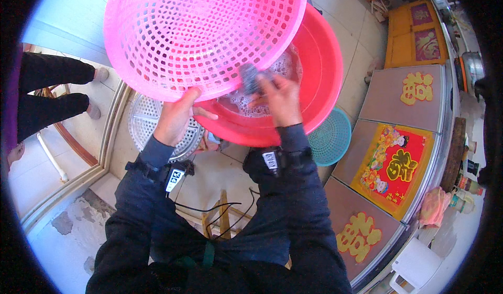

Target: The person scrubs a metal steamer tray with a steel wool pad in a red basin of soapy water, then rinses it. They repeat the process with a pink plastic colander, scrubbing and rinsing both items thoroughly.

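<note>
My left hand (178, 117) grips the near rim of a large pink plastic colander (204, 26), thumb on the inside. The colander is tilted over a red plastic basin (322, 58), whose soapy water (251, 107) carries foam. In my right hand (281, 99) is a grey scouring pad (251, 78), blurred and against the colander's near rim. Part of the basin is hidden behind the colander.
A round perforated metal steamer tray (145, 113) lies left of the basin, a teal plastic basket (332, 138) at its right. Cabinets (393, 93) with printed decorations line the right side. Beyond a door frame (114, 125) at left, a person's legs (55, 74) show.
</note>
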`<state>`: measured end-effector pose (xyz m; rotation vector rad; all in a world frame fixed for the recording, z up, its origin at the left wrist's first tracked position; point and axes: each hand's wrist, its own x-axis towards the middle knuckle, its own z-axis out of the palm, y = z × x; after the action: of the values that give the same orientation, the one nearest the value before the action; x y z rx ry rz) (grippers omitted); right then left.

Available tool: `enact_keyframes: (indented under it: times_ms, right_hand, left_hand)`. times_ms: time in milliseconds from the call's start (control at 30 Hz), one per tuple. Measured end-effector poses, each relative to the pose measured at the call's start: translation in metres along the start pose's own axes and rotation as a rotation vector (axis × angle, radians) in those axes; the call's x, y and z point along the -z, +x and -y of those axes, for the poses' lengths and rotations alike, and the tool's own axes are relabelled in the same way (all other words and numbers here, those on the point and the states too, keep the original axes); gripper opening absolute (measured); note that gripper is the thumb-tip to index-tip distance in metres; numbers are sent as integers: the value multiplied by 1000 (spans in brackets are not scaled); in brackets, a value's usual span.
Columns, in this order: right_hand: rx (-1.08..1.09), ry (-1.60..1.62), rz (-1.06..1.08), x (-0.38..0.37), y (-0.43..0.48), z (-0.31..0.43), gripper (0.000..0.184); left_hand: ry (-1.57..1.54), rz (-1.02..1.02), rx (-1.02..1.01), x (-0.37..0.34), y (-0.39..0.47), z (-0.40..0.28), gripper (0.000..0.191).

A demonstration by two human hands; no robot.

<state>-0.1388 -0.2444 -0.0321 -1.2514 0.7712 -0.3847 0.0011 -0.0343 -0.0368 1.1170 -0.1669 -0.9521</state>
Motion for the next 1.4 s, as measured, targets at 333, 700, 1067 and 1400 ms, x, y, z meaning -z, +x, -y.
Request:
enact_keyframes:
  times_ms: [333, 700, 1067, 1400]
  right_hand:
    - [-133, 115, 95, -17, -3, -7, 24]
    - [-155, 98, 129, -25, -6, -9, 25]
    - [-121, 100, 120, -20, -4, -2, 22]
    - [-168, 136, 143, -27, -8, -14, 23]
  left_hand:
    - [-16, 15, -17, 2, 4, 3, 43]
    - [-51, 3, -7, 1, 4, 3, 40]
    - [-42, 15, 9, 1, 4, 1, 37]
    - [-71, 2, 48, 0, 5, 1, 39]
